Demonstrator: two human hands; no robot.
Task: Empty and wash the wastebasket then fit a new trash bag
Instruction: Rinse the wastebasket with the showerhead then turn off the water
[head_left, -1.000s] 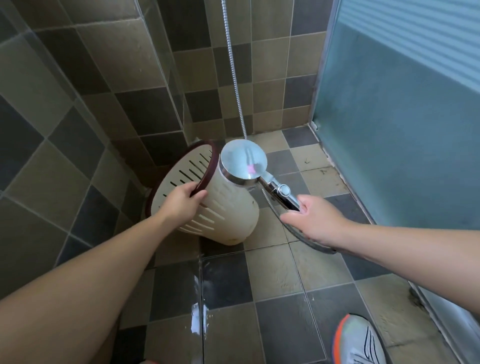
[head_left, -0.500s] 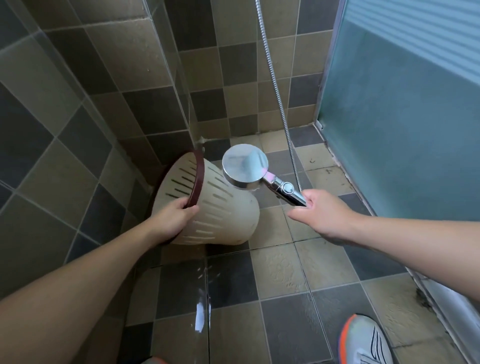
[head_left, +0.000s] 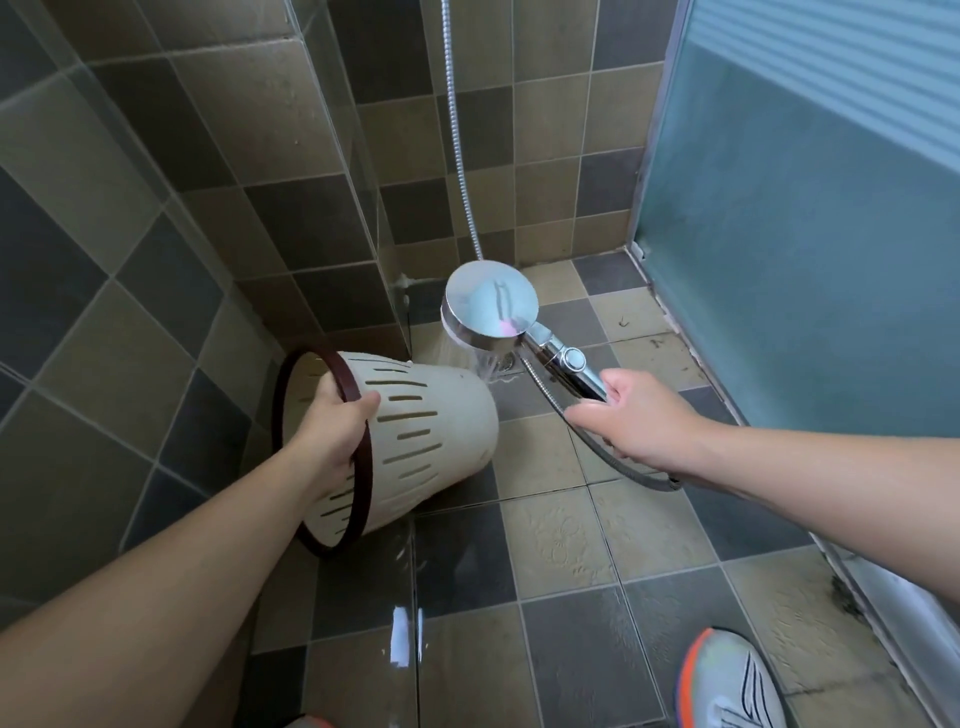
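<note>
Tiled corner: left hand (head_left: 332, 431) grips wastebasket (head_left: 436, 431) rim; right hand (head_left: 639, 421) grips showerhead (head_left: 491, 306).

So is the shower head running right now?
On: spray falls from the round chrome shower head beside the slotted cream plastic wastebasket's base.

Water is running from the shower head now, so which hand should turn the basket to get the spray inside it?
The left hand, probably. It already grips the wastebasket by its dark rim, tipped sideways. The right hand holds the shower head, which sprays beside the basket's base.
</note>
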